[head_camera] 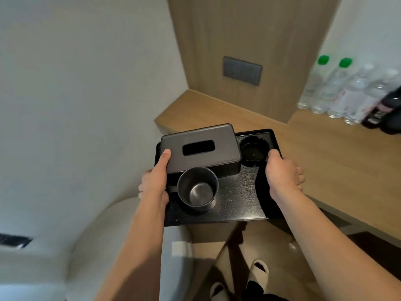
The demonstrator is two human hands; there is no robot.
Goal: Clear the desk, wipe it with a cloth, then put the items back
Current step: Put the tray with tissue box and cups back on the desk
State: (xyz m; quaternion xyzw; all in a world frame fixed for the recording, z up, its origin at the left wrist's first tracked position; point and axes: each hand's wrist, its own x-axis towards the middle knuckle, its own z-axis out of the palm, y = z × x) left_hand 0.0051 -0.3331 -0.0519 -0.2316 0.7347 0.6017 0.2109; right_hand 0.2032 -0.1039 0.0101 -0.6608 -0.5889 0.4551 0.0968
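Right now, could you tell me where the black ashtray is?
In the head view, the black ashtray sits at the tray's far right corner, beside the tissue box, just left of the right hand gripping the tray's edge.

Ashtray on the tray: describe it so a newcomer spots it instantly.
Find the black tray held by both hands over the wooden desk. At its far right corner, beside the right hand, sits the ashtray: low, round, black, notched rim, unlike the taller metal cup or rectangular tissue box.

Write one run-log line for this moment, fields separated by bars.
left hand: grips tray | right hand: grips tray | load: tissue box, cup, ashtray | tray partly over desk
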